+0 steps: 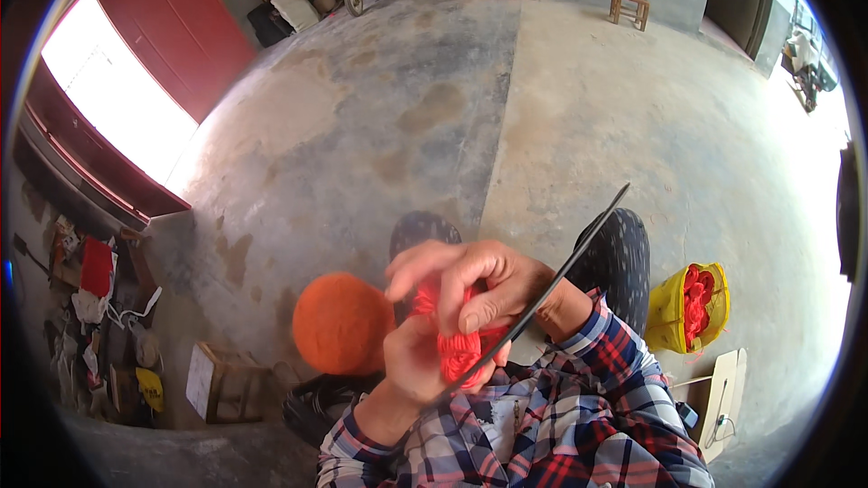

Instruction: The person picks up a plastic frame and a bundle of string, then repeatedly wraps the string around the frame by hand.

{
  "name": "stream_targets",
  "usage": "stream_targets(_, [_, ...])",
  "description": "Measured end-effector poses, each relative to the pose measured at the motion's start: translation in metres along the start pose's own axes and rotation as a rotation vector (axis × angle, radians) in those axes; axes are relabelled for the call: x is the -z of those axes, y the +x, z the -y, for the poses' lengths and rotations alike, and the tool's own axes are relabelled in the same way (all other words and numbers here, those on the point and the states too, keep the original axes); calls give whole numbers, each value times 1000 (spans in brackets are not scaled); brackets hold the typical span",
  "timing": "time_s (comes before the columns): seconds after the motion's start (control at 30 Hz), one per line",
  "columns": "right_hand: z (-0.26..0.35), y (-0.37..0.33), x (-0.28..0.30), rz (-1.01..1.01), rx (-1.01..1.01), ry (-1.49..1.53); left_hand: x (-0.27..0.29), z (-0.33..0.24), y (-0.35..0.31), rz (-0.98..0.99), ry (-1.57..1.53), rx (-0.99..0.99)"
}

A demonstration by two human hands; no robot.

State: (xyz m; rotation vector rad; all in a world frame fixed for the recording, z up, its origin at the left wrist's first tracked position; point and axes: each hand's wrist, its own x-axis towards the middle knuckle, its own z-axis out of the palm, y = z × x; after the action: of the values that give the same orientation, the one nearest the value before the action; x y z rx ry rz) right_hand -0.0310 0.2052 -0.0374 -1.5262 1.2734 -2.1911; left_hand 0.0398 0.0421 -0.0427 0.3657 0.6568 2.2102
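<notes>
In front of my lap a bundle of red cord (459,357) sits in my left hand (414,357), whose fingers wrap round it from below. My right hand (495,282) lies over the top of the bundle, its fingers bent and thumb pressed against the red strands. A long thin dark rod (579,251) slants up to the right past my right wrist; which hand holds it, if either, I cannot tell. To the right of my knee stands a yellow bag (667,330) with more red bundles (696,307) inside.
A round orange object (342,323) is close by my left hand. Beyond it are a small wooden stool (237,384) and clutter (98,285) at the left wall. Another stool (629,9) stands far off, and a flat board (723,402) lies at lower right.
</notes>
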Motion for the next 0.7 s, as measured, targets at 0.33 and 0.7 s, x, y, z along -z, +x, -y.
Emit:
stream_targets(0.33, [9,-61,-49,-553,-393,87,25,-9,-11,-525,223,-212])
stream_targets(0.7, [40,-43,-29,-795,107,362,36,-24,-18,-293,347,-232])
